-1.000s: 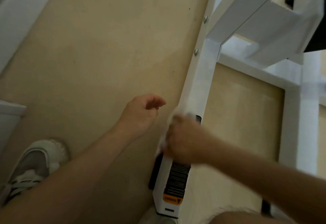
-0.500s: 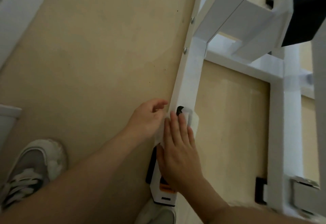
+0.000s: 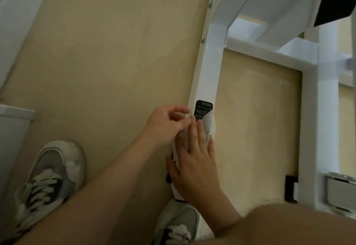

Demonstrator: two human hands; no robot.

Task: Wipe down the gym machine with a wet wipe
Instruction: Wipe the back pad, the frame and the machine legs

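The right hand (image 3: 194,163) lies flat, fingers straight, and presses the wipe (image 3: 210,127) on the white bar (image 3: 210,71) of the machine, just below a black label (image 3: 203,108). The left hand (image 3: 165,125) pinches the wipe's left edge with curled fingers. Two shoes (image 3: 52,173) stand on the floor (image 3: 115,71).

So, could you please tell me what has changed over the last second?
The left hand came across to the white bar and now pinches the edge of the wipe. The right hand opened from bunched to flat, fingers straight, pressing the wipe onto the bar below the black label. The bar and shoes stayed put.
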